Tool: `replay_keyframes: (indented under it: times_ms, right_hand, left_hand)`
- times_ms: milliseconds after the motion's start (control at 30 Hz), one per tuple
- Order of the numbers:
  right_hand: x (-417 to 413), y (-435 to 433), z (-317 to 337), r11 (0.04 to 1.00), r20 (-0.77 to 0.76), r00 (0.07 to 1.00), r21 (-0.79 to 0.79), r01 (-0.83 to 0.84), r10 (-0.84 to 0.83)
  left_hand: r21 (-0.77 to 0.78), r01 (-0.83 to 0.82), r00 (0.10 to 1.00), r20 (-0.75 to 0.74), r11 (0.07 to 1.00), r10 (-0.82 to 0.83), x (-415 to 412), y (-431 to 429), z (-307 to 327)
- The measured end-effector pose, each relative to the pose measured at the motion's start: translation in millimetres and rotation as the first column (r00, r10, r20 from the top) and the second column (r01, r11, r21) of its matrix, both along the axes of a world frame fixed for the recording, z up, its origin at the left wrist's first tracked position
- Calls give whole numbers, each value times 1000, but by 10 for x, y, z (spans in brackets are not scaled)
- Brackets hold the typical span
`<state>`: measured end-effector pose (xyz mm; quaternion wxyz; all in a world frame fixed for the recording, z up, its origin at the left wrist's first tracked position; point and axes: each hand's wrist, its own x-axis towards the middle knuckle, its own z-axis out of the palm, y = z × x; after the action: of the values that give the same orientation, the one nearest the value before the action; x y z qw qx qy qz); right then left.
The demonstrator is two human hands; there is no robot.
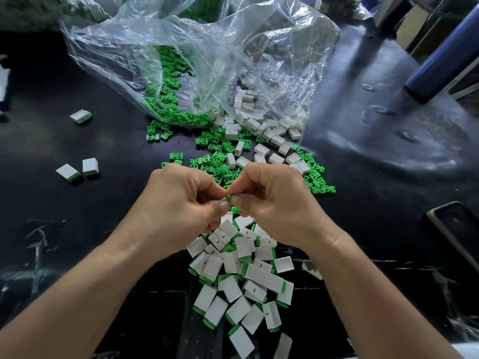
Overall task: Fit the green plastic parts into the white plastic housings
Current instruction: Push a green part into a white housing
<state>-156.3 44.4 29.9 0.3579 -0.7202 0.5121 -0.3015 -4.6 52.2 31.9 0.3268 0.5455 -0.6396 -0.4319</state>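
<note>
Both hands meet above the middle of the glossy black tabletop (77,242). The left hand (178,200) and the right hand (274,203) have their fingers curled in and thumb tips close together. Between them they pinch a small green plastic part (229,197), of which only a sliver shows. Whether a white housing sits inside the left hand's curled fingers is hidden, so I cannot tell.

Just near of the hands lies the pile of finished white rectangular housings with green ends (241,275). Just far of the hands lies the scatter of loose green parts (220,167). Beyond it, empty white open housings (261,130) spill from the mouth of a crumpled clear plastic bag (207,60). A few finished pieces (77,168) lie well apart to the left.

The step in hand looks like seating the green part. To do it well, it probably pays to turn the part so its prongs face the housing's open end, line it up square and press straight with the thumb until the green flange sits flush, as on the finished ones. Pushed in at a tilt, the part may jam or bend a prong. A light pinch on the flange, not the prongs, should keep the small part from slipping away into the pile below
</note>
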Motion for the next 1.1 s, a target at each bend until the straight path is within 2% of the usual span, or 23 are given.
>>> replay_keyframes:
  times_ms: [100,200,267,367,467,667,800,867,967,1100]
  right_hand:
    - [4,-5,3,1000,8,1000,9,-11,11]
    - [-30,-8,47,997,193,981,71,5,-18]
    - [-48,-7,68,991,241,970,136,6,-39]
    - [-47,-2,48,994,86,996,112,-7,-2]
    - [-27,13,48,998,-39,998,43,-52,54]
    - [-9,25,37,990,-16,1000,-139,-17,15]
    - [-27,9,44,989,47,999,-149,8,-1]
    - [-46,11,54,991,51,999,-135,-1,8]
    - [-63,30,86,991,8,999,-126,-42,44]
    - [-85,29,114,984,-125,986,-123,-130,115]
  left_hand:
    - [6,7,1000,-6,1000,-7,16,-13,2]
    - [-3,1,990,-143,1000,-1,10,-20,38]
    - [-9,-18,972,-235,1000,15,-9,-20,57]
    - [-8,-30,956,-291,1000,26,-14,-11,70]
    - [-1,2,960,-279,1000,-2,4,-15,74]
    - [68,54,932,-362,996,-26,6,-28,50]
    - [41,152,952,-273,987,-136,-23,-15,36]
    - [-57,150,977,-147,987,-157,-12,-7,8]
    - [-256,206,977,100,944,-186,28,-4,-19]
    - [-341,309,935,281,888,-217,62,-9,-25]
